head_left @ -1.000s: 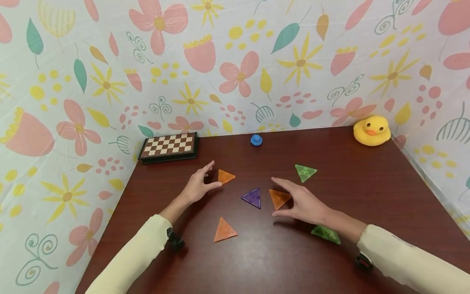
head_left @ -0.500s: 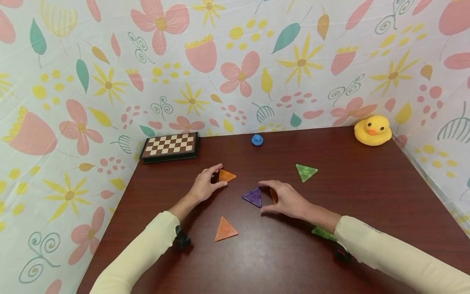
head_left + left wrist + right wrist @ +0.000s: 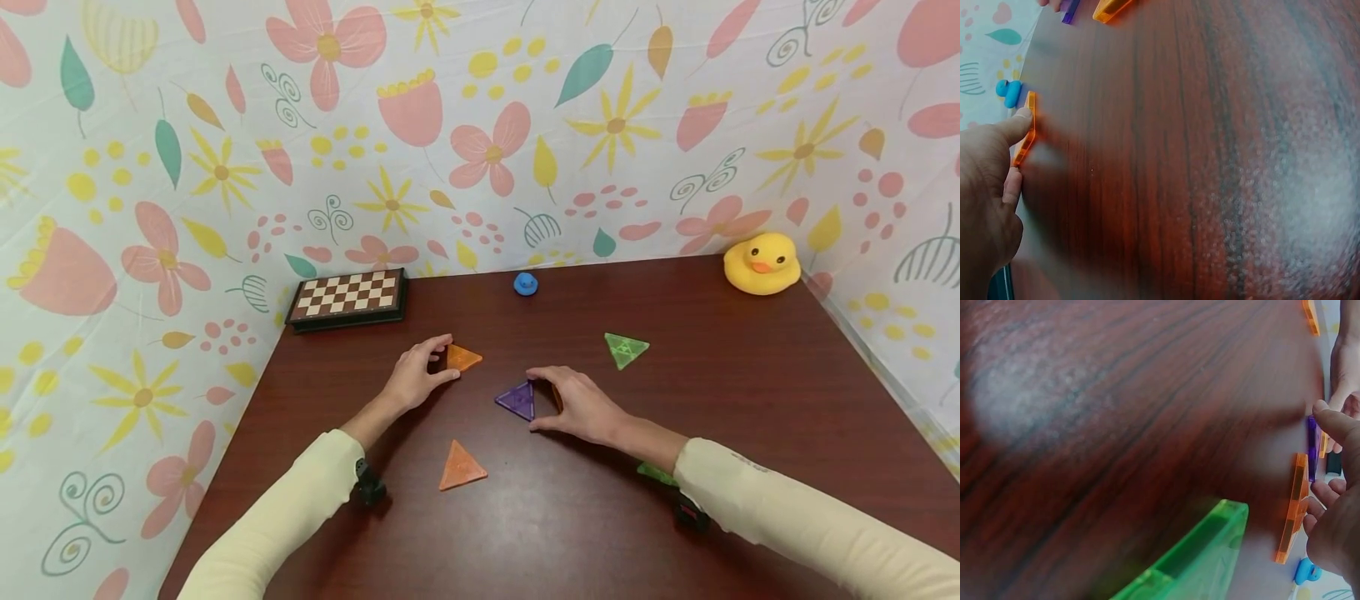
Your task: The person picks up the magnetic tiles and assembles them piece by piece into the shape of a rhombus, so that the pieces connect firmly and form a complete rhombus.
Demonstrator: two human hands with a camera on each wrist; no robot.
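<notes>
My left hand (image 3: pixel 411 377) pinches an orange translucent triangle tile (image 3: pixel 465 358) by its left side, thumb at the near corner and a finger at the far one. In the left wrist view that orange tile (image 3: pixel 1030 119) shows edge-on against the thumb. Right of it lies a purple triangle tile (image 3: pixel 516 402); my right hand (image 3: pixel 587 407) holds its right side between thumb and finger. Mostly hidden under the right palm is a second orange tile (image 3: pixel 557 397), clearer in the right wrist view (image 3: pixel 1291 509). All these tiles lie on the table.
A paler orange tile (image 3: pixel 462 468) lies nearer the front. One green tile (image 3: pixel 626 350) is behind the right hand; another green tile (image 3: pixel 657 474) is partly under the right forearm. Along the back stand a chessboard box (image 3: pixel 347 300), small blue duck (image 3: pixel 526 284) and yellow duck (image 3: pixel 762 265).
My right hand has moved left, from around the second orange tile to the purple tile. My left hand has shifted slightly right and closed onto the first orange tile. The tiles look unmoved.
</notes>
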